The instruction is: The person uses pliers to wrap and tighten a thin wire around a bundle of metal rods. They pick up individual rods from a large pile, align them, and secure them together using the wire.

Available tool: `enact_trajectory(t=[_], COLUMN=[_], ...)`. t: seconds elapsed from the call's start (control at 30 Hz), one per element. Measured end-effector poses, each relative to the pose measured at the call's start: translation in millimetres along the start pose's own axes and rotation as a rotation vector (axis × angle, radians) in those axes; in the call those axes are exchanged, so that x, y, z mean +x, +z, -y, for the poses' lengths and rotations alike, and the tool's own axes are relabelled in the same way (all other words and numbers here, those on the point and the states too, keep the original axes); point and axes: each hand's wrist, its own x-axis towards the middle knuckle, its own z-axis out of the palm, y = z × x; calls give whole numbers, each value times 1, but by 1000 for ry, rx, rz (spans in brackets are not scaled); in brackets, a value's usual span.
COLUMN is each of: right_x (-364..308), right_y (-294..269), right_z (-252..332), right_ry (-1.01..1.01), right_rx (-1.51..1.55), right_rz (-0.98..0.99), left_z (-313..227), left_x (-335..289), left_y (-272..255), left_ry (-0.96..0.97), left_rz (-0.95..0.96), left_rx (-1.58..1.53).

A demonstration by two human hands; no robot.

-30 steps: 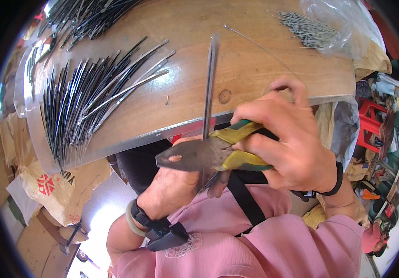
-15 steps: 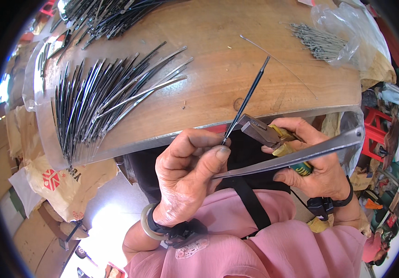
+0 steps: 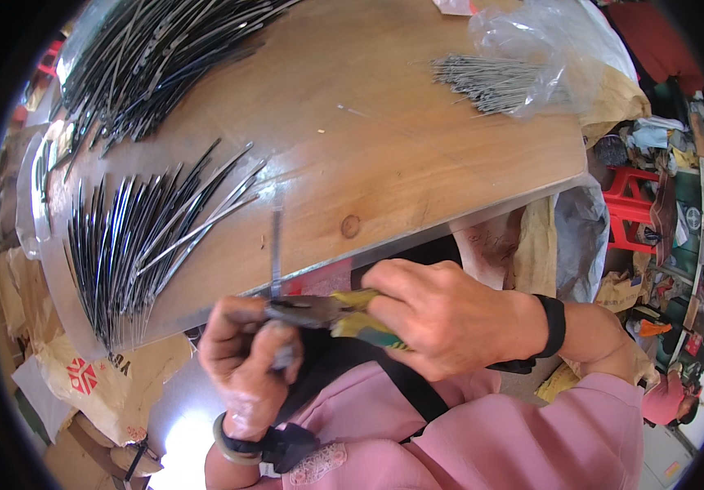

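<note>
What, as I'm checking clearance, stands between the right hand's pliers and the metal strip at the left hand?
Nothing visible: the yellow-and-green-handled pliers in the right hand overlap the lower end of the metal strip in this view, beside the left hand. Blur hides whether the jaws touch it.

Smooth, glossy wood on the tabletop (image 3: 433,163); shiny dark metal in the strips (image 3: 115,249); dull metal on the pliers (image 3: 315,312); crinkled clear plastic in the bag (image 3: 523,37).

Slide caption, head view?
Right hand holds pliers close to left hand, thin grey strip rising above; wooden table beyond.
</note>
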Motion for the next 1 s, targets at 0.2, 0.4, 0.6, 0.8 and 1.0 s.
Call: enact_trajectory(t=[0.2, 0.4, 0.6, 0.8, 1.0], right_x=[16, -17, -46, -62, -95], right_y=[-21, -72, -56, -31, -3], right_z=[-16, -58, -47, -40, -48], right_ry=[-93, 342, 425, 550, 582], right_rx=[44, -187, -113, 15, 84], right_rz=[-154, -453, -672, -865, -950], left_z=[-26, -29, -39, -10, 1], left_x=[20, 33, 29, 67, 55], left_y=[-17, -80, -9, 102, 107], left_ry=[8, 449, 680, 711, 669], left_rz=[-46, -308, 81, 547, 673], left_rx=[75, 723, 1257, 1301, 1428])
